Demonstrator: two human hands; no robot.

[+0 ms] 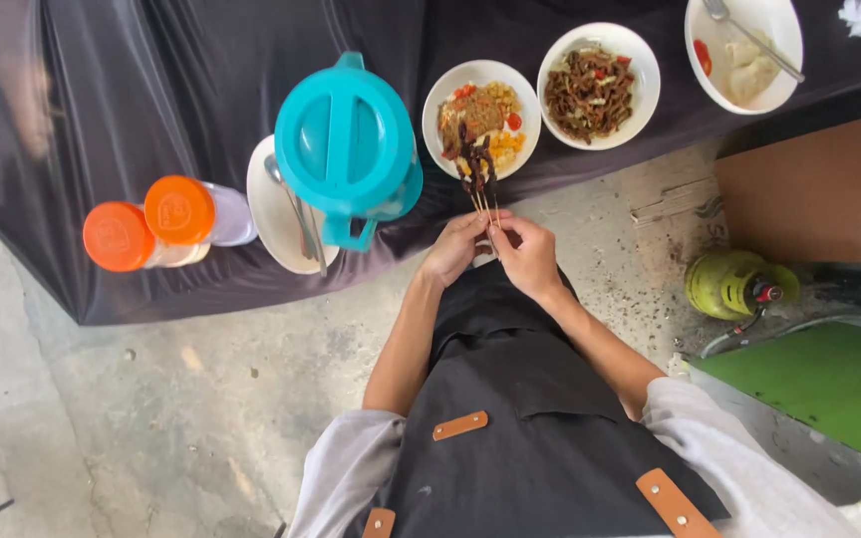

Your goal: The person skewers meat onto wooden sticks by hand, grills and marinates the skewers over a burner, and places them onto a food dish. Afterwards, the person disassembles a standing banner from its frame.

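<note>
Nearest the camera is a black apron (540, 428) with tan leather tabs, worn over grey sleeves, and below it a rough, stained concrete floor (151, 399). To the person's right on the floor lie a green panel (829, 384), a small green gas canister (729, 284) with a red valve, and a brown cardboard sheet (819, 189).

Both bare forearms reach forward and meet at the table edge. The left hand (455, 249) and the right hand (525, 254) are both closed around the thin wooden sticks of a bunch of skewers (477, 164), fingertips pinching the bare ends close together. The skewers point away from the person, and their dark, browned meat ends lie over the near rim of a white bowl (480, 120) holding minced food with yellow and red bits.

The table (102, 100) is draped in a shiny black cloth. On it, left of that bowl, stands a teal jug (346, 144) with its lid on, beside a white plate (276, 204) with a spoon (296, 209). Further left are two bottles with orange caps (146, 224). Right of the first bowl sits a second bowl (598, 88) of dark shredded food, and furthest right a third bowl (744, 50) with pale pieces and a fork (754, 35).
</note>
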